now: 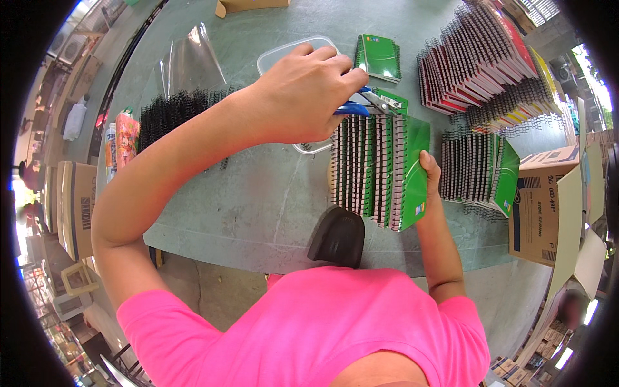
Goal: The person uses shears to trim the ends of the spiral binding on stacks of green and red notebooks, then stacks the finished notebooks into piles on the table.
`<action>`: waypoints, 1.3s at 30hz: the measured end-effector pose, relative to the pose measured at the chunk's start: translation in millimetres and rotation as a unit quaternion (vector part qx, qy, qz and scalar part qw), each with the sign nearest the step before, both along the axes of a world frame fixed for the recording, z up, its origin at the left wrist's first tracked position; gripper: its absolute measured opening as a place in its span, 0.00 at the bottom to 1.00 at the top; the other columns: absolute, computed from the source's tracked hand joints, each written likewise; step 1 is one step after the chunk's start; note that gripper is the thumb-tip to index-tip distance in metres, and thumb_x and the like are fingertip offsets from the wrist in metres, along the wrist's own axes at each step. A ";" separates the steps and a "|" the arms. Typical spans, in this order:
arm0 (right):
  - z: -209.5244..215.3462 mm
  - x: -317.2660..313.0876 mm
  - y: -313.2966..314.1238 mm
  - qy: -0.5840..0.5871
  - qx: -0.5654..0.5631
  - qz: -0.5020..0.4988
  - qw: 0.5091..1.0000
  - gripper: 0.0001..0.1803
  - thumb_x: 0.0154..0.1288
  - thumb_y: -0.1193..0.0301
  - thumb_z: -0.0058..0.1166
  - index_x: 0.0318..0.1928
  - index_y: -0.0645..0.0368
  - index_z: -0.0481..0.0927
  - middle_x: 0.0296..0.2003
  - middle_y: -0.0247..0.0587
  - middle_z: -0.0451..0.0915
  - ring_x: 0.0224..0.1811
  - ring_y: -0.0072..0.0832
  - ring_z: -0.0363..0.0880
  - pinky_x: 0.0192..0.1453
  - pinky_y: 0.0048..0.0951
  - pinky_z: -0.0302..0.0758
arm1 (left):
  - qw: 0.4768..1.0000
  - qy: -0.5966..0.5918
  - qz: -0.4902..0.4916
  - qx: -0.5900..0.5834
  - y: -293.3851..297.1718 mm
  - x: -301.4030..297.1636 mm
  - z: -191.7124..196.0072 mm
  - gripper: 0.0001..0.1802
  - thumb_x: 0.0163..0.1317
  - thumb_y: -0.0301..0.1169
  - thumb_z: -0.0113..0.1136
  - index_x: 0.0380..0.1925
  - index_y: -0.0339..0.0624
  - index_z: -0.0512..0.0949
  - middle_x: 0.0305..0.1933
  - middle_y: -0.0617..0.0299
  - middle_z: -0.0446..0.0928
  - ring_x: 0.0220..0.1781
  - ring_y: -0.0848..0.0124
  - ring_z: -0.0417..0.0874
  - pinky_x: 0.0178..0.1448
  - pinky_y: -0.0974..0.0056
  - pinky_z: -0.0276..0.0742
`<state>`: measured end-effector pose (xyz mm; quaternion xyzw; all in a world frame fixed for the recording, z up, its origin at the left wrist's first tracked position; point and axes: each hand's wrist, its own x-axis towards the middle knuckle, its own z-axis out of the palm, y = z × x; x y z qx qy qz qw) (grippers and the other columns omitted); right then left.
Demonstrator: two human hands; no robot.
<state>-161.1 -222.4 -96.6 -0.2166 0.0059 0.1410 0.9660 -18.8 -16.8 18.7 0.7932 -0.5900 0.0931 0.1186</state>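
Note:
My left hand (pixel 313 93) is closed around blue-handled pliers (pixel 382 102), reaching across the table from the left. The metal jaws of the pliers are at the top end of a stack of green spiral notebooks (pixel 416 171), over the wire coils. Whether the jaws grip a wire is too small to tell. My right hand (pixel 431 173) holds this stack from its right side, thumb on the green cover, other fingers hidden behind it. The stack's black coil spines face left. Just beyond the pliers, a single green notebook (pixel 379 58) lies flat.
Behind my left hand is a clear plastic tub (pixel 263 62). Loose black coils (pixel 174 113) are heaped at left beside a clear plastic sheet (pixel 193 61). Red notebooks (pixel 467 61) and more green notebooks (pixel 474 168) stand at right, near an open cardboard box (pixel 538 209).

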 end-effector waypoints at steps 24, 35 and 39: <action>4.2 -20.1 -8.2 -0.002 0.046 -0.076 0.996 0.32 0.52 0.59 0.52 0.52 0.69 0.66 0.45 0.54 0.75 0.42 0.38 0.78 0.46 0.37 0.77 | 0.912 0.398 0.096 -0.014 5.5 12.2 -13.7 0.17 0.49 0.34 0.63 0.35 0.36 0.72 0.32 0.57 0.74 0.37 0.70 0.76 0.39 0.63 0.70; 8.0 -61.6 -8.8 0.044 0.008 -0.132 0.990 0.36 0.47 0.58 0.55 0.53 0.70 0.65 0.45 0.54 0.74 0.42 0.39 0.77 0.45 0.39 0.77 | 0.943 0.317 -0.023 -0.097 -43.6 -45.1 -17.6 0.14 0.50 0.28 0.61 0.35 0.35 0.71 0.29 0.50 0.75 0.32 0.57 0.77 0.36 0.61 0.70; 14.0 -68.8 -12.6 0.038 -0.034 -0.112 0.992 0.37 0.44 0.62 0.57 0.54 0.70 0.64 0.45 0.54 0.74 0.43 0.40 0.77 0.47 0.39 0.77 | 0.901 0.434 0.015 -0.026 -44.2 -44.7 -0.1 0.13 0.51 0.28 0.60 0.35 0.34 0.71 0.29 0.51 0.75 0.32 0.54 0.76 0.36 0.59 0.70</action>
